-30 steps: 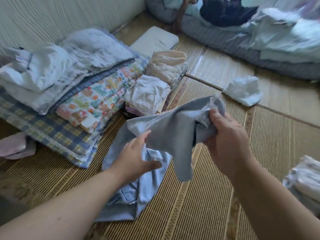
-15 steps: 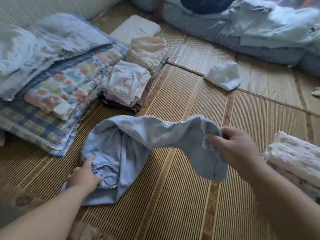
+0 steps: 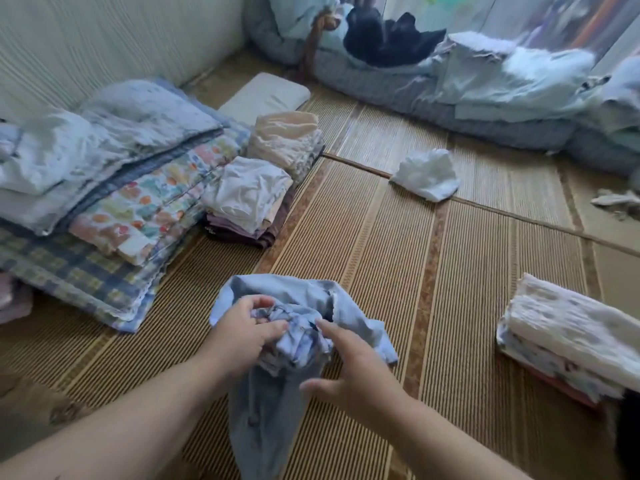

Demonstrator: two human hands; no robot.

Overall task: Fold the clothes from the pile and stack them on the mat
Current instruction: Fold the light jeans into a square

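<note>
A light blue garment (image 3: 273, 403) hangs bunched in front of me above the woven straw mat (image 3: 374, 258). My left hand (image 3: 242, 332) grips its crumpled top from the left. My right hand (image 3: 353, 368) touches the same bunch from the right, index finger extended onto the cloth and thumb spread below. Folded stacks stand on the mat: a white-topped stack (image 3: 247, 199) and a beige one (image 3: 287, 142) at the left, and a pale printed stack (image 3: 571, 344) at the right. A crumpled white cloth (image 3: 427, 174) lies alone farther back.
Folded bedding with floral and checked covers (image 3: 114, 209) is piled at the left by the wall. A flat white pillow (image 3: 265, 97) lies behind it. Grey and pale blue bedding with a dark garment (image 3: 391, 39) runs along the back. A small pale scrap (image 3: 616, 199) lies at the far right.
The blue garment was stretched wide between my hands; both hands have come together and gathered it into a bunch in front of me. The view has tilted back up.
</note>
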